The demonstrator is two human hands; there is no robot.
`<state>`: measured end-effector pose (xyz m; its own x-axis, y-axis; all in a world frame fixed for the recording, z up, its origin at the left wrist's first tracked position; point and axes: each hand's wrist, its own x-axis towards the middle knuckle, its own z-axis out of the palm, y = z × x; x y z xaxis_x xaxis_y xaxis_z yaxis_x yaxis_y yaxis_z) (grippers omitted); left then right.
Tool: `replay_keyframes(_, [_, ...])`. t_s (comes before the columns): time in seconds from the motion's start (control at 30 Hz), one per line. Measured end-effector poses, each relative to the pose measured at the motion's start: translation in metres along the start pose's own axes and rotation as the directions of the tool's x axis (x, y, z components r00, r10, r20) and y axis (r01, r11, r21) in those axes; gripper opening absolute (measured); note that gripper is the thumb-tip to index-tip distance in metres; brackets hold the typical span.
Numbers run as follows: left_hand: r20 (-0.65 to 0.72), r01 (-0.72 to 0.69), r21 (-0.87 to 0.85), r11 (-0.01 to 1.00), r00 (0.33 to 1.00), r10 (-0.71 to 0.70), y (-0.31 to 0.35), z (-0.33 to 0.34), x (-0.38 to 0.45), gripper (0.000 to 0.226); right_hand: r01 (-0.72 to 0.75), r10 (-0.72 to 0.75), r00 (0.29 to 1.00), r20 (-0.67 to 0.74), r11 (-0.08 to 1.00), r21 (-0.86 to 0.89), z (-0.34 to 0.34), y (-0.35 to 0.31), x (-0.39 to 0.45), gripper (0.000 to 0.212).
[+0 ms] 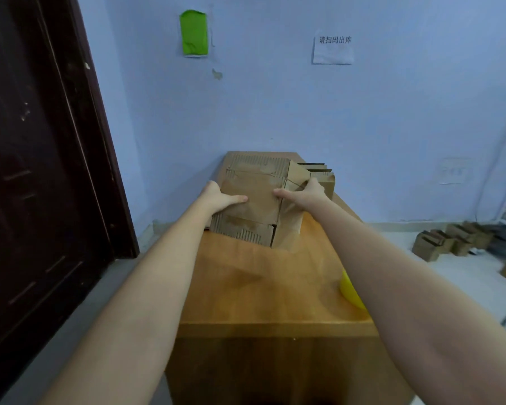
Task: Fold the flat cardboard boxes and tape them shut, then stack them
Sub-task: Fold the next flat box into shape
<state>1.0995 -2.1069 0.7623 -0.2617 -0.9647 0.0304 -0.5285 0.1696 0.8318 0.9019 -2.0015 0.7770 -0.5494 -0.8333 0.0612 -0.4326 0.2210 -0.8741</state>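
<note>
A blue wall and a dark door [41,171] frame a narrow wooden table [260,282] — we are at the stacking step.

We hold a taped box [254,197] at the far end of the table, the left hand [219,197] gripping its left edge with thumb laid over the top, the right hand [303,195] gripping its right edge the same way. It sits on another box [243,232], with more boxes [319,173] just behind. Next, we judge, it needs squaring over the one below before we let go. The fingers are hidden behind the cardboard, a yellow object [349,290] is half covered by our right arm — we cannot name it — and the small boxes on the floor [450,239] are too blurred to read.
</note>
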Motion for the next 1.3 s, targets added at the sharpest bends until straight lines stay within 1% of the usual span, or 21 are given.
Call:
replay_keyframes(0.07, [0.010,0.004,-0.022,1.000,1.000,-0.004,-0.001,0.008,-0.015,0.113,0.027,-0.028,0.999,0.022,0.999,0.027,-0.001,0.010,-0.012,0.107])
replay_keyframes(0.2, [0.010,0.012,-0.044,0.999,1.000,-0.012,-0.010,0.020,-0.041,0.136,0.087,-0.093,0.995,0.047,0.990,0.110,-0.001,0.026,-0.030,0.102])
replay_keyframes(0.23, [0.003,0.015,-0.035,0.999,1.000,-0.015,-0.013,0.022,-0.047,0.132,0.103,-0.110,0.992,0.055,0.988,0.119,-0.002,0.030,-0.033,0.101])
replay_keyframes(0.33, [-0.008,-0.006,-0.055,0.998,1.000,0.006,-0.021,0.030,-0.065,0.106,0.157,-0.167,0.984,0.070,0.979,0.130,-0.005,0.040,-0.040,0.095])
replay_keyframes(0.47, [-0.014,-0.089,-0.151,0.985,0.996,0.088,-0.028,0.039,-0.085,0.090,0.203,-0.222,0.968,0.120,0.967,0.153,-0.009,0.050,-0.049,0.096])
replay_keyframes(0.53, [-0.023,-0.130,-0.185,0.974,0.992,0.128,-0.033,0.044,-0.091,0.086,0.206,-0.229,0.960,0.159,0.967,0.151,-0.013,0.055,-0.053,0.093])
replay_keyframes(0.6, [-0.018,-0.161,-0.180,0.970,0.987,0.160,-0.034,0.049,-0.099,0.081,0.202,-0.233,0.953,0.194,0.965,0.166,-0.015,0.060,-0.056,0.091])
replay_keyframes(0.7, [-0.018,-0.196,-0.197,0.961,0.980,0.197,-0.034,0.056,-0.109,0.068,0.206,-0.245,0.941,0.235,0.963,0.175,-0.017,0.063,-0.061,0.089])
replay_keyframes(0.83, [-0.005,-0.199,-0.243,0.950,0.979,0.204,-0.037,0.057,-0.121,0.068,0.233,-0.265,0.927,0.266,0.961,0.147,-0.017,0.068,-0.068,0.087])
replay_keyframes(0.9, [0.008,-0.179,-0.233,0.956,0.983,0.186,-0.042,0.056,-0.125,0.074,0.224,-0.261,0.929,0.261,0.961,0.162,-0.017,0.073,-0.071,0.080])
replay_keyframes(1.0, [0.043,-0.155,-0.234,0.960,0.985,0.170,-0.044,0.054,-0.133,0.085,0.169,-0.218,0.946,0.239,0.963,0.209,-0.016,0.078,-0.075,0.067])
replay_keyframes(1.07, [0.037,-0.147,-0.252,0.956,0.986,0.161,-0.040,0.052,-0.136,0.083,0.117,-0.166,0.960,0.226,0.970,0.214,-0.014,0.074,-0.076,0.063])
replay_keyframes(1.1, [0.034,-0.128,-0.256,0.958,0.989,0.141,-0.036,0.049,-0.139,0.082,0.094,-0.142,0.965,0.219,0.972,0.216,-0.013,0.071,-0.075,0.063])
replay_keyframes(1.2, [0.076,-0.050,-0.312,0.949,0.994,0.078,-0.020,0.040,-0.140,0.094,0.033,-0.080,0.979,0.189,0.970,0.240,-0.013,0.059,-0.073,0.068])
replay_keyframes(1.23, [0.087,-0.028,-0.332,0.943,0.994,0.060,-0.015,0.036,-0.141,0.092,0.027,-0.071,0.981,0.179,0.970,0.241,-0.014,0.055,-0.072,0.068])
replay_keyframes(1.3, [0.102,0.011,-0.352,0.936,0.994,0.026,-0.008,0.033,-0.139,0.081,0.035,-0.071,0.985,0.155,0.974,0.222,-0.015,0.049,-0.071,0.066])
